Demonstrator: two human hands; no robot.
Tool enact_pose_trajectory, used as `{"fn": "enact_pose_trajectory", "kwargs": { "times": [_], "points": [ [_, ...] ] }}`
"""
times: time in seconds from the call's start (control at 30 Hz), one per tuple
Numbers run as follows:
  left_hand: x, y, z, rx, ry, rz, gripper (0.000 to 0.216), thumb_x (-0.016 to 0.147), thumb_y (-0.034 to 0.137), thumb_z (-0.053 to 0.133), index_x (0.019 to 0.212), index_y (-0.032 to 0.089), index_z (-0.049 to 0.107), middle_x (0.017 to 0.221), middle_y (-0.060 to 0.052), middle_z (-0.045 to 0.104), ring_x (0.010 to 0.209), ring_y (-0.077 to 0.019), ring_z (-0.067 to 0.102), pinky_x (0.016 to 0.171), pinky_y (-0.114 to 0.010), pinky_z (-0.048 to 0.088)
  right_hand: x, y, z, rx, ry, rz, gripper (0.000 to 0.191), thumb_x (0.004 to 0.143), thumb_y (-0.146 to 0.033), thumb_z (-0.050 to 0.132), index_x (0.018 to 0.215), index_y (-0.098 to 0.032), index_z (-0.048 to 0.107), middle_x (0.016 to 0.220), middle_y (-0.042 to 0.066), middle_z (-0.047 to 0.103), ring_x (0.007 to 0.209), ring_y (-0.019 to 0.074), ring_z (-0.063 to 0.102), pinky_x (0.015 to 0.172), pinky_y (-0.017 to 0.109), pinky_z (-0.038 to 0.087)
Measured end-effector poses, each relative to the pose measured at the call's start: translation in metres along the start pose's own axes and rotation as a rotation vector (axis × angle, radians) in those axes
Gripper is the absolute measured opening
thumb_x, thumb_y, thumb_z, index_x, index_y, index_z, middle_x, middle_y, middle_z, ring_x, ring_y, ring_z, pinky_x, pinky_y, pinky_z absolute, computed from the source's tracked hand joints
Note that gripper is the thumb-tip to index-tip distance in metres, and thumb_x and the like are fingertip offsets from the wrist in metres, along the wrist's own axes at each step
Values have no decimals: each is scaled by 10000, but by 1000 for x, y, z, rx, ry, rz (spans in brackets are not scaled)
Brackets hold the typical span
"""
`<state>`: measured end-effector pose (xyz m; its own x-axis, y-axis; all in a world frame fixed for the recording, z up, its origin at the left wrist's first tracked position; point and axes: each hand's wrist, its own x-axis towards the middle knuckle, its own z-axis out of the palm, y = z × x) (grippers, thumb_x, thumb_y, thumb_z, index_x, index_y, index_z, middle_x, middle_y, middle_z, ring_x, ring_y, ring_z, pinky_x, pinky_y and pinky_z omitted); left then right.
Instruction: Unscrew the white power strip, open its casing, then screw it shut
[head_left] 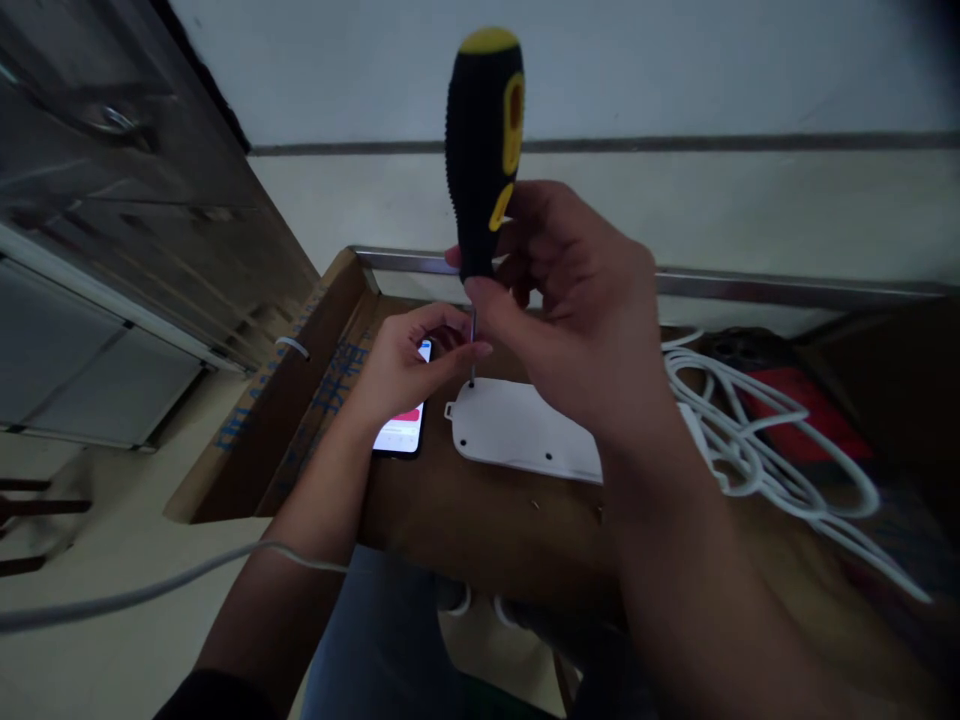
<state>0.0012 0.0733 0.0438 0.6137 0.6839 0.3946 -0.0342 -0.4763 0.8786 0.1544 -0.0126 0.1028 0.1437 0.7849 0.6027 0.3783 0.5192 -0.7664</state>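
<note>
My right hand (577,310) grips a black and yellow screwdriver (486,150) low on its handle, thumb and fingers around it. The screwdriver stands nearly upright, its tip at a corner hole of a white power strip (517,430). With thumb and fingertips closed about the thin shaft, my left hand (420,355) steadies it just above that hole. Dark screw holes dot the strip's upward face, and a small loop juts from its left end. My right wrist and forearm hide its right part. Two tiny screws (535,504) appear to lie in front of it.
A lit phone (400,435) lies beneath my left hand. White cable (780,450) is coiled at the right, over a red and black object (810,415). Everything rests on a cardboard box (427,510) with a raised left flap. Another white cable (150,600) crosses my left forearm.
</note>
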Motion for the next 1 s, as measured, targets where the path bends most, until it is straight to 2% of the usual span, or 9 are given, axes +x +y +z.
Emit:
{"fn": "enact_pose_trajectory", "kwargs": {
  "times": [0.07,0.13,0.23,0.33,0.47,0.6,0.7,0.8,1.0],
  "points": [
    [-1,0,-3,13,-84,10,300,815,470,839,902,189,778,794,-17,730,713,-131,642,693,-266,545,-1,-2,1,62,-30,12,368,906,-162,597,1267,-215,559,1090,-17,715,934,98,676,726,232,533],
    [-2,0,-3,35,-103,23,317,811,495,839,861,188,783,762,-18,725,727,-152,661,709,-291,567,-1,-4,1,102,-34,1,336,908,-181,624,1236,-210,556,1062,-24,709,956,100,681,738,230,553],
    [-2,2,-1,53,-20,37,314,773,468,876,765,173,768,705,-12,708,708,-154,660,697,-295,569,0,-4,0,70,-15,-33,285,891,-247,724,1142,-208,594,1016,-24,688,927,101,657,769,244,564],
    [-1,2,3,35,31,45,268,749,393,904,741,162,769,749,-19,739,693,-135,651,681,-271,542,0,-2,-1,-39,15,-21,217,892,-263,728,1083,-212,641,986,-12,678,874,111,640,771,271,548],
    [0,-1,2,5,13,36,250,765,382,894,877,178,802,795,-20,757,704,-127,667,691,-247,534,0,1,2,13,48,-28,196,919,-242,665,1110,-206,637,984,-9,690,873,125,654,768,290,522],
    [-1,-3,-2,-57,-8,29,317,869,449,797,1063,198,803,959,-52,793,890,-173,735,834,-268,577,0,1,5,70,92,-26,246,926,-213,623,1167,-168,640,1005,21,693,907,151,661,748,314,507],
    [0,-2,-2,-57,-20,46,326,921,477,733,1079,200,804,992,-53,798,941,-183,740,875,-277,581,0,0,4,61,118,-11,232,918,-222,644,1147,-178,644,1001,21,692,910,156,661,738,318,500],
    [0,-1,-1,-63,-12,53,321,939,479,709,1048,195,811,932,-41,793,894,-168,735,840,-259,574,-1,-1,3,27,103,3,191,930,-273,655,1112,-215,646,1007,17,688,905,157,656,753,322,507],
    [-2,-4,-3,-52,-33,16,241,928,369,729,1079,199,812,1006,-57,800,925,-183,736,876,-288,570,-1,1,4,40,115,-17,187,916,-270,672,1093,-221,636,993,26,685,899,164,658,747,334,512]
  ]
}}
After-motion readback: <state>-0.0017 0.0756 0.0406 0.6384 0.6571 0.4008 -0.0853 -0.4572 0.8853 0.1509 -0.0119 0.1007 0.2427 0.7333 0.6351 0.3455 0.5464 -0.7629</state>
